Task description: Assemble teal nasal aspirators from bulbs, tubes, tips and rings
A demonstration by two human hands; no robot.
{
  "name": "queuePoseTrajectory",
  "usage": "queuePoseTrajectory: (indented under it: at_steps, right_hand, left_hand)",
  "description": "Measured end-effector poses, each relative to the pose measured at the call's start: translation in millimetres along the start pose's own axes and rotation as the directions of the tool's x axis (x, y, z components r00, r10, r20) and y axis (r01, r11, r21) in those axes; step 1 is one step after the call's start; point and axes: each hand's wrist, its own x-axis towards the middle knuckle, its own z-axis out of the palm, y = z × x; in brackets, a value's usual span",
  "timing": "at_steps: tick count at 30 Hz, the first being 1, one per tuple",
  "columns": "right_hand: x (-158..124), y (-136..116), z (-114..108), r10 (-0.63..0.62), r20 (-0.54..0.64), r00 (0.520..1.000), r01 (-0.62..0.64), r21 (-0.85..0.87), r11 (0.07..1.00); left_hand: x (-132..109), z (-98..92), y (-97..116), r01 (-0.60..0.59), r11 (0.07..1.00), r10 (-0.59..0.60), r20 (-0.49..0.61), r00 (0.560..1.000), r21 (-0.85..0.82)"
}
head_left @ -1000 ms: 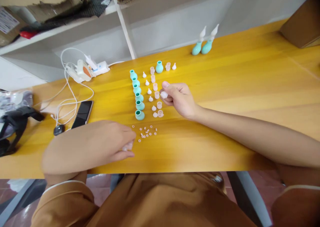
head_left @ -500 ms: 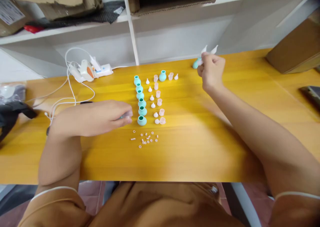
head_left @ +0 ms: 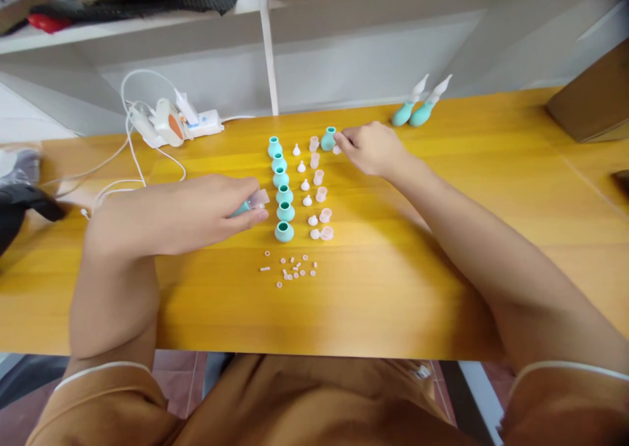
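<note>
My left hand [head_left: 216, 207] is closed around a teal squeeze bulb [head_left: 240, 209] with a translucent pink collar [head_left: 259, 199] at its mouth. Beside it, several open teal bulbs [head_left: 284, 231] stand in a column. Small white cone tips [head_left: 307, 200] and translucent pink cups [head_left: 321, 194] line up to their right. Over the back of the layout, my right hand [head_left: 371, 148] has its fingers drawn together next to a separate teal bulb [head_left: 328, 139]. A pale piece [head_left: 337, 150] shows beneath those fingers; whether they grip anything is hidden.
Two assembled teal bulb aspirators [head_left: 421, 113] with white tips lie at the back right. Tiny pink rings [head_left: 295, 275] are scattered near the front. A power strip [head_left: 206, 128] with cables sits back left, and a cardboard box [head_left: 590, 99] stands right.
My right hand has left the assembled aspirators at the back right and moved left to the separate teal bulb. My left hand keeps its bulb, shifted slightly. The view has tilted down.
</note>
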Motion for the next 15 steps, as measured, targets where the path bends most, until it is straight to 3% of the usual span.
queuePoseTrajectory:
  at_steps: [3,5,10,15]
  right_hand:
    - [2,3,-3,0.089,-0.02,0.996,-0.091,-0.323,0.942]
    - [4,12,-12,0.145,-0.044,0.988,-0.149,-0.453,0.879]
    - [8,41,-33,0.239,-0.084,0.967,-0.248,-0.499,0.83]
    - [7,49,-26,0.215,-0.031,0.976,-0.206,-0.455,0.866]
  left_hand:
    - [1,-2.0,2,-0.022,1.0,0.021,0.1,0.995,0.007]
    - [4,-3.6,3,-0.015,1.0,0.014,0.065,0.998,0.006]
    - [11,-2.5,5,-0.012,1.0,0.013,0.024,1.0,-0.006]
    - [19,3.8,6,-0.031,0.998,0.035,-0.086,0.996,0.049]
